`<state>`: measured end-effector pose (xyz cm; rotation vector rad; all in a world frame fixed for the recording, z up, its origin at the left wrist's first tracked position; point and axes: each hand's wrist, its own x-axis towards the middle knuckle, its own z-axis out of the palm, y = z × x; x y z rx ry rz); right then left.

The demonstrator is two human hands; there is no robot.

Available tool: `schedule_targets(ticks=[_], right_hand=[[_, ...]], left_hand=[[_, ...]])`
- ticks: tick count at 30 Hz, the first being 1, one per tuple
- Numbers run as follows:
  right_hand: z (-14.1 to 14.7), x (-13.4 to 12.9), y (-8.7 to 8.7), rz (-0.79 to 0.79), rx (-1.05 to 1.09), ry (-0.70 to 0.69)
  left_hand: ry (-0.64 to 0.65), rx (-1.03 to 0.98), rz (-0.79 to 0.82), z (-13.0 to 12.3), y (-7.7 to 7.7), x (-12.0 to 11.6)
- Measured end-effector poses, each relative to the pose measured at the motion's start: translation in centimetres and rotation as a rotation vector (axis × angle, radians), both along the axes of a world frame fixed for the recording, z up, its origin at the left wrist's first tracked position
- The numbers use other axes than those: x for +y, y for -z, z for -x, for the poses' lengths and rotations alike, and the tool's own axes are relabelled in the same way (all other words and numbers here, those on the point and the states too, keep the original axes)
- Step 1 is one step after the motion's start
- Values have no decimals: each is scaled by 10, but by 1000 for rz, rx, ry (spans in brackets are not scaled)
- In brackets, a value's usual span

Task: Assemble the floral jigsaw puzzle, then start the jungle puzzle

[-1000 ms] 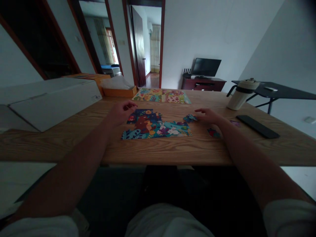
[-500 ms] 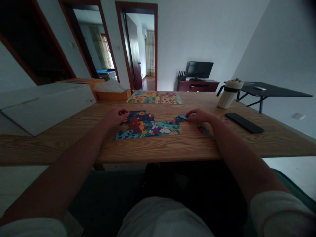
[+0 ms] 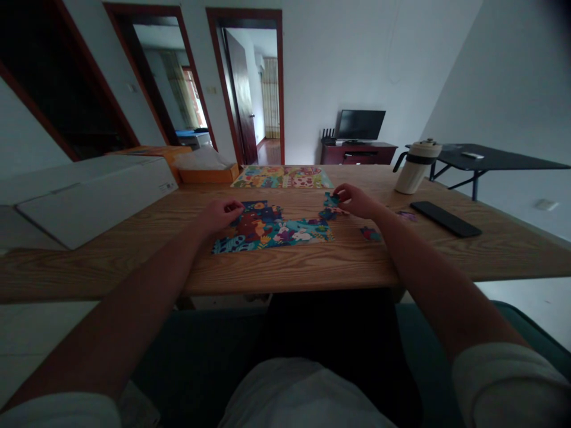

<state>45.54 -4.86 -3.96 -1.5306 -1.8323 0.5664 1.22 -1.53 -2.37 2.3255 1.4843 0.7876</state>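
Observation:
A partly joined jigsaw puzzle (image 3: 272,229) in teal, navy and red lies in the middle of the wooden table (image 3: 285,270). My left hand (image 3: 219,215) rests with curled fingers on its upper left edge. My right hand (image 3: 357,201) is at its upper right corner, fingertips pinching a small teal jigsaw piece (image 3: 331,200). Two loose pieces lie to the right of that hand: a red and blue one (image 3: 370,234) and a purple one (image 3: 406,216). A colourful printed puzzle picture (image 3: 282,176) lies flat at the table's far edge.
A large white box (image 3: 89,199) and an orange tissue box (image 3: 209,173) stand at the far left of the table. A cream flask (image 3: 416,175) and a black flat remote (image 3: 446,219) are at the right. A dark side table (image 3: 491,157) stands beyond.
My left hand has slid right onto the puzzle's edge. My right hand has moved farther up the table, with the teal piece shifted the same way.

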Motion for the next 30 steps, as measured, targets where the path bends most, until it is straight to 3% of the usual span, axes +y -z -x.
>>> schedule_targets(ticks=[8,12,15,19,23,27,30], right_hand=[[20,-5,-4,-68,1,-132],[10,-4,-7,-22,25,-69],[-3,-5,-13,-22,-12,57],[-40,-12,-24,-32,-46,196],[-103,-34,-25,-30,-113,288],[-155,-58,-3,26,-205,352],[-165,-70,18,79,-338,305]], left_hand=[[-8,-1,26,-1,1,-1],[-8,30,20,2,2,2],[-7,51,16,5,1,4],[2,66,44,6,0,6],[9,67,33,6,0,8],[21,54,32,5,0,10],[10,52,48,5,-1,9]])
